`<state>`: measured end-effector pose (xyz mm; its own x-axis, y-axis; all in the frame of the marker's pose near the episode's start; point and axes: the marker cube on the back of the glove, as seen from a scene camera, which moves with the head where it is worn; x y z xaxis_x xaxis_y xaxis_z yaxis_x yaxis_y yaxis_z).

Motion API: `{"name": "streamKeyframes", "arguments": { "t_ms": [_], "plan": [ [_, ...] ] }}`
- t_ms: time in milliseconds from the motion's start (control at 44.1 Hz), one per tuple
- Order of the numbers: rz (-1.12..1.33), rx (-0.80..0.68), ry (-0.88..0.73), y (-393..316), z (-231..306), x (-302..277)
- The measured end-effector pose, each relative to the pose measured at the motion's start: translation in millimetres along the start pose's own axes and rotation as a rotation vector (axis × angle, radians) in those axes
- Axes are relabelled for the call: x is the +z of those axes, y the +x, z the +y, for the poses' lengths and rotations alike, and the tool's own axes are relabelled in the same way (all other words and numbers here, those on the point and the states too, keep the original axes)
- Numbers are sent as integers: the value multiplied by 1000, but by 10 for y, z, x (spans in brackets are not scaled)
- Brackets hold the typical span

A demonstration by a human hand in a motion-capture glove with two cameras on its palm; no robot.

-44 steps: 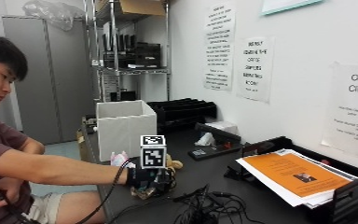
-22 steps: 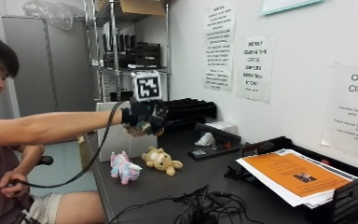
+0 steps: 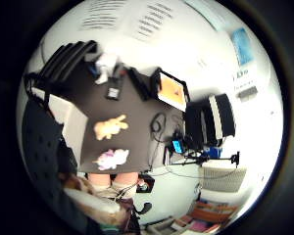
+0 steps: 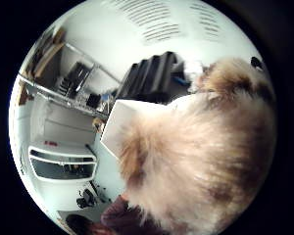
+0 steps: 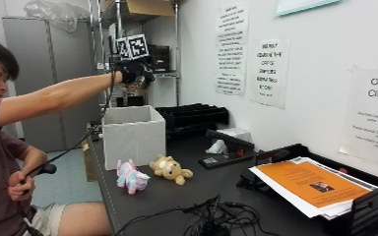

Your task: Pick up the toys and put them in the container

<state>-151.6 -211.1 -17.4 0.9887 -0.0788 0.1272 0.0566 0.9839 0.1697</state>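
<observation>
— What is being seen nearest on the dark table (image 5: 195, 187)?
— A pastel unicorn toy (image 5: 132, 175) and a tan teddy bear (image 5: 171, 169) are lying side by side, just before the white container (image 5: 133, 135).
— And beyond?
— A furry brown toy (image 4: 201, 156) is being gripped by the gloved right hand (image 5: 135, 72), raised above the container's open top.

The outside view looks along the dark table (image 5: 195, 191) from beside the seated person. Both palm cameras hang high above it, sharing the white container (image 5: 133, 135) with that view.
</observation>
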Motion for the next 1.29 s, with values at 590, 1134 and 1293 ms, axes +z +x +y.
{"name": "streamKeyframes", "arguments": {
  "t_ms": [590,1134,1293],
  "plan": [
    [-83,-348,-89,-2220,-301,739],
    [164,-201,-364,-1138,-187,285],
    [239,-26,-322,-221,-40,-62]
  ]
}}
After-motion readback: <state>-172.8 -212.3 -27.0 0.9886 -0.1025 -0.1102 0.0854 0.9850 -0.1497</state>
